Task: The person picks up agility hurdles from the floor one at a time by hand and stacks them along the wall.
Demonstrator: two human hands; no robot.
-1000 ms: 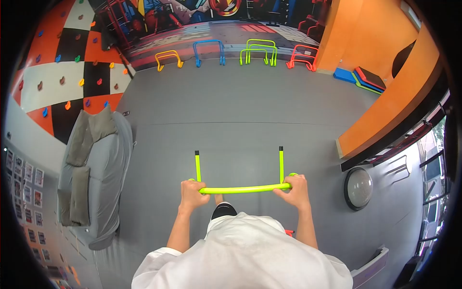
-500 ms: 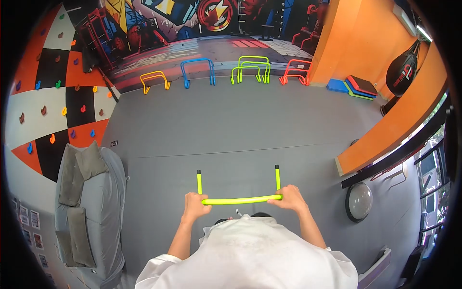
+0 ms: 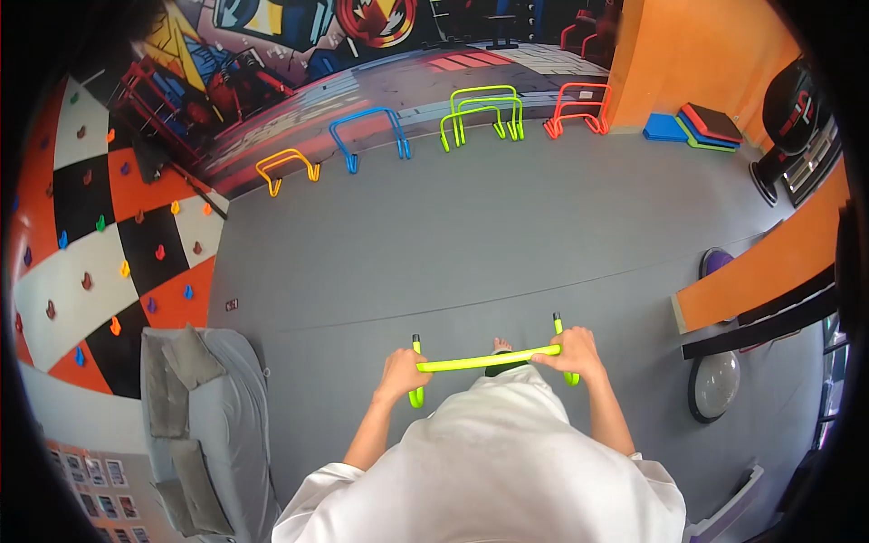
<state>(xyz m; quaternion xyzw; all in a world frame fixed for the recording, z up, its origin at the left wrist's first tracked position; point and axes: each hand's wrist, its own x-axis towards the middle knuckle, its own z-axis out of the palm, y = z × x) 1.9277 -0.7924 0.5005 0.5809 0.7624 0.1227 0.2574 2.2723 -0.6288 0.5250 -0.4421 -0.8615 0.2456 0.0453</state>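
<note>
Left hand (image 3: 401,373) and right hand (image 3: 577,352) keep fingers curled round the green hurdle (image 3: 484,360); a foot (image 3: 501,345) now shows beyond.

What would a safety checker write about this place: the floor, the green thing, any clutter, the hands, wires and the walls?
Surface: grey floor; no spill seen.
Job's things: green hurdle, held by its top bar.
Clutter: silver dome on the right; covered sofa with cushions on the left.
Hands: left hand and right hand grip opposite ends of the bar.
Cables: nothing seen.
Surroundings: climbing wall on the left; painted mural ahead, more hurdles before it, including a blue hurdle.
</note>
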